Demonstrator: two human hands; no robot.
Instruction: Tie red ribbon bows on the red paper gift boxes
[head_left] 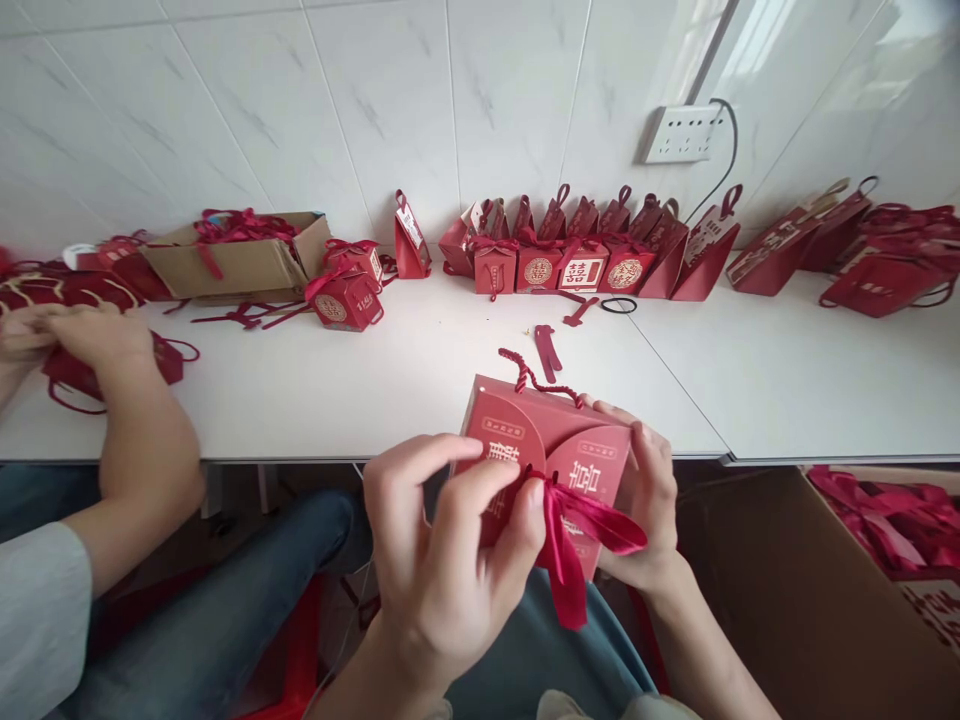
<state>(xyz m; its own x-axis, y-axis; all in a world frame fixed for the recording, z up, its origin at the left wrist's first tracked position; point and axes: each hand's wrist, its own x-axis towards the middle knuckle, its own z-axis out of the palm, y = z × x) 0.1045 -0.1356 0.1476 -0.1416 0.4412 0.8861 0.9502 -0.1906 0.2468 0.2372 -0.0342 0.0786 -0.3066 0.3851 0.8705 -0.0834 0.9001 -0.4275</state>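
Note:
A red gift box (pixel 510 420) with gold characters, curved flaps and a twisted cord handle is held over my lap, in front of the table edge. Crimson ribbon (pixel 566 570) passes through holes at its middle, with its ends hanging down. My left hand (pixel 450 550) is at the box's front, thumb and index finger close together by the ribbon's holes; the other fingers are partly bent over the face. Around the right side of the box, my right hand (pixel 649 500) grips its edge, with some fingers hidden behind.
Red boxes (pixel 585 270) line the white table (pixel 420 390) along the wall. A cardboard box of ribbons (pixel 225 265) stands back left; a large carton (pixel 810 590) is low right. At left, a person's hands (pixel 97 330) work on a red box. A socket strip (pixel 679 135) is on the wall.

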